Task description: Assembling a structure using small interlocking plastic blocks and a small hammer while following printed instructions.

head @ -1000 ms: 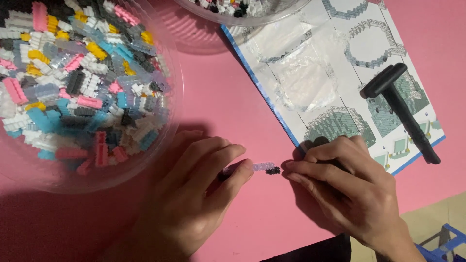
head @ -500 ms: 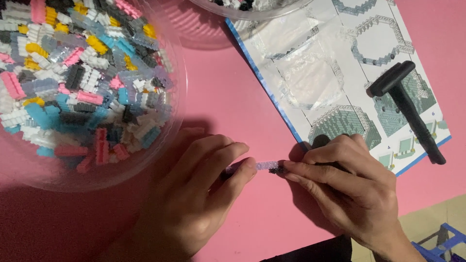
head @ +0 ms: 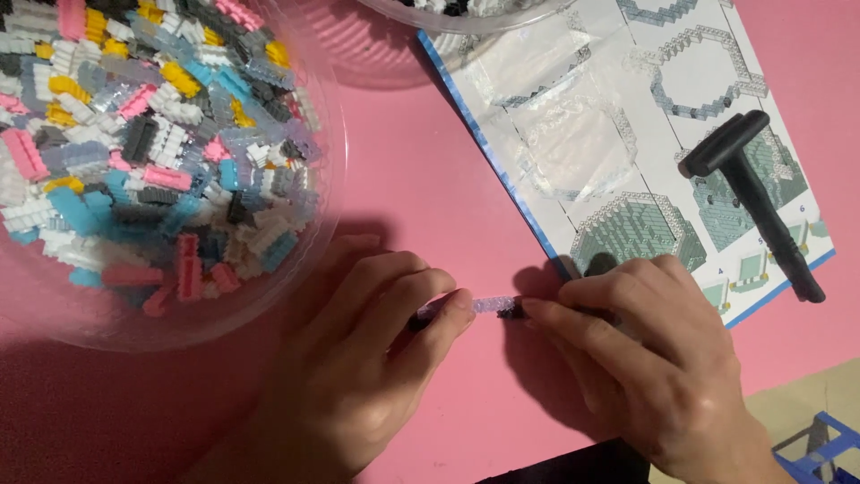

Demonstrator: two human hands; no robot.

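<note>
Both my hands rest low on a pink table [head: 421, 188], fingertips meeting over a small strip of joined bricks [head: 495, 306], pale lilac with a dark piece at its right end. My left hand [head: 358, 376] pinches the strip's left end between thumb and forefinger. My right hand [head: 654, 358] presses on the dark end from the right. The strip lies on or just above the tabletop; I cannot tell which.
A large clear bowl [head: 313, 260] of several small bricks in pink, blue, yellow, white and grey stands at the left. An instruction sheet [head: 591, 134] lies at the right, with a black hammer-shaped tool [head: 757, 202] on it. A second clear bowl [head: 466, 13] sits at the top edge.
Both hands stay on the brick strip in nearly the same pose. The view has drifted slightly, so the bowl and the sheet sit a little higher in the frame.
</note>
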